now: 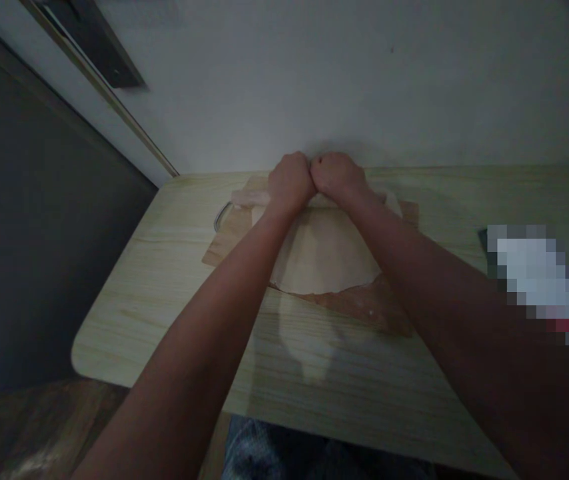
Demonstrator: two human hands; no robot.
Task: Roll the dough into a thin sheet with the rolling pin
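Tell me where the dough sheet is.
In the head view, the dough sheet lies near the centre, on the wooden board, mostly on the near side of the left hand and right hand.

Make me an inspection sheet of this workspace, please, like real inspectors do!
Surface: table, pale, wood-grained.
Job's things: dough spread on a board; pin at the dough's far part.
Clutter: pixelated item on the right, too blurred to name.
Hands: left hand and right hand closed over the pin, side by side.
Cables: nothing seen.
Surroundings: pale wall behind the table; dim light.
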